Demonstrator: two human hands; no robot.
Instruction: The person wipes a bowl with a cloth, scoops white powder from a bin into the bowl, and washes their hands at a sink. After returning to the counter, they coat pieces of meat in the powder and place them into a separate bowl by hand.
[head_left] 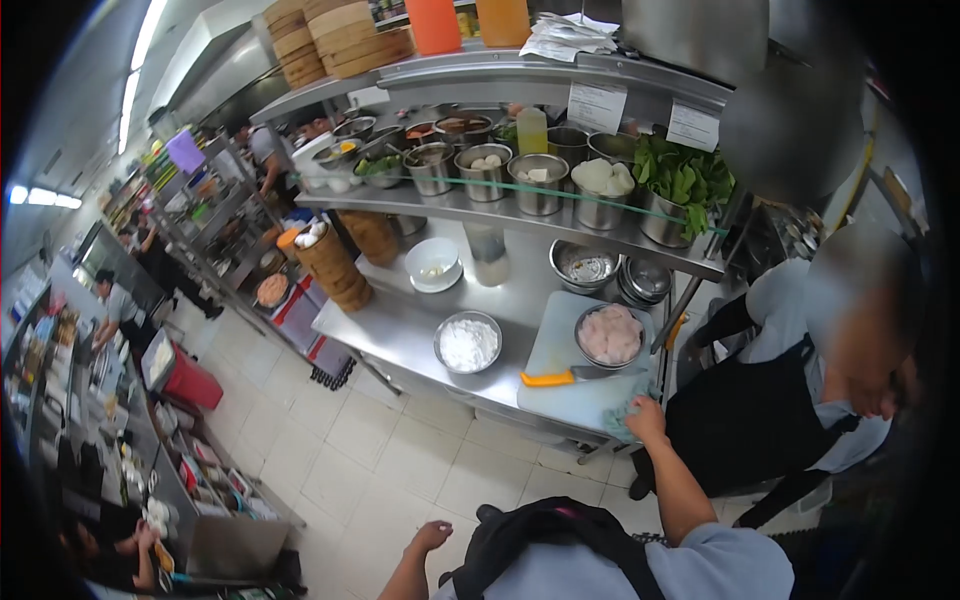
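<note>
"Apron [540,520] and pale shirt [725,562] closest. Hands?"

"Right hand [645,420]: fingers look clenched on the green cloth [617,421]. Left hand [431,536] is over the floor [390,450], clear of the table's [395,325] near edge; fingers half-curled, nothing visible in them. From my remote feed I can't tell if they're pressed together."

"Cloth where?"

"Near right corner of the cutting board [553,335], by the table's near edge."

"Risks?"

"Knife [548,379], I'd say. Blade lies between cloth and bowl of pale pink pieces [608,335]; sweeping toward the far edge could nick fingers. Co-worker [740,410] stands close at the right end; a bump could jog that hand."

"Cloth's look?"

"Dull green, crumpled, partly hidden by the hand. Dampness: can't tell."
</note>
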